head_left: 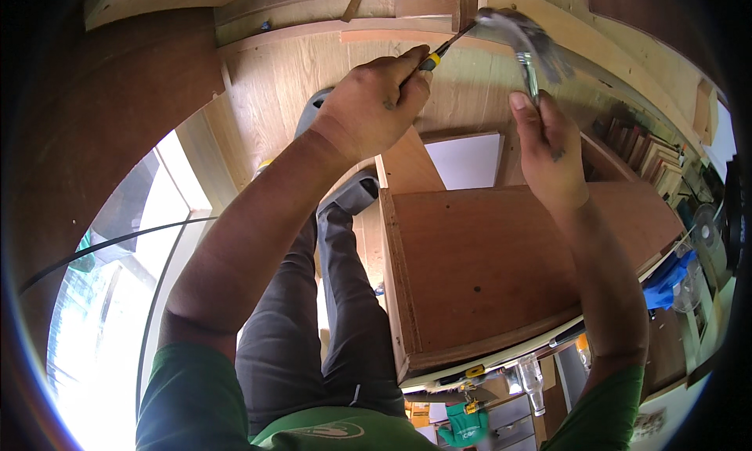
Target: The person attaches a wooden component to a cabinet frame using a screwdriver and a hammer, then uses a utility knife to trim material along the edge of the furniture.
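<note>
My left hand (374, 102) is closed round a hand tool with a yellow-and-black handle (431, 61). Its thin dark metal shaft (457, 37) points up and right toward a wooden frame (468, 1); whether it is a chisel or a screwdriver I cannot tell. In my right hand (551, 149) is a hammer (530, 75), gripped by its shiny metal handle. The hammer's head is smeared by motion and shows close beside the end of the shaft. Whether the two touch is unclear.
A reddish-brown wooden cabinet (486, 271) stands below my right forearm. Stacked wood pieces (658, 157), a fan (705, 224) and a blue cloth (670, 281) are at the right. Bottles (530, 384) and a green glove (464, 426) lie near the lower edge. A dark cable (110, 243) crosses the left.
</note>
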Motion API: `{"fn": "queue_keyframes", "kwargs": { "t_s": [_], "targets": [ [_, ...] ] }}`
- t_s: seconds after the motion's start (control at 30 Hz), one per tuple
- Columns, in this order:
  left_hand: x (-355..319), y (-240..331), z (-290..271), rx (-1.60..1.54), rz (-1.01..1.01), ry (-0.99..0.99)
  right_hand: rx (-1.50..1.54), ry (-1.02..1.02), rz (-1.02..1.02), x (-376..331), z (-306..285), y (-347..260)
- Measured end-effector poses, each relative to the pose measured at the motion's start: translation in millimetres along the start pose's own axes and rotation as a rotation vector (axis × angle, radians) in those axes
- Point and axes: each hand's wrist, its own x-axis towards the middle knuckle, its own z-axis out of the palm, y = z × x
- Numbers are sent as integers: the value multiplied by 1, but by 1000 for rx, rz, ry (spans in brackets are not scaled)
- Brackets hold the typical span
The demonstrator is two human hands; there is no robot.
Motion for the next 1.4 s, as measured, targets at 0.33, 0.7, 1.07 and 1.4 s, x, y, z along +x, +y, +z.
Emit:
{"fn": "queue_keyframes", "kwargs": {
  "t_s": [0.33, 0.7, 1.07, 1.4],
  "targets": [
    [1, -2, 0, 32, 41, 16, -146, -71, 11, 0, 3, -3],
    [1, -8, 0, 37, 49, 9, -49, 66, -249, 1, 5, 1],
    [2, -10, 0, 66, 70, 5, 144, 59, -196, -9, 1, -5],
    [1, -9, -1, 34, 46, 1, -7, 23, -82, -3, -2, -4]
  ]
}}
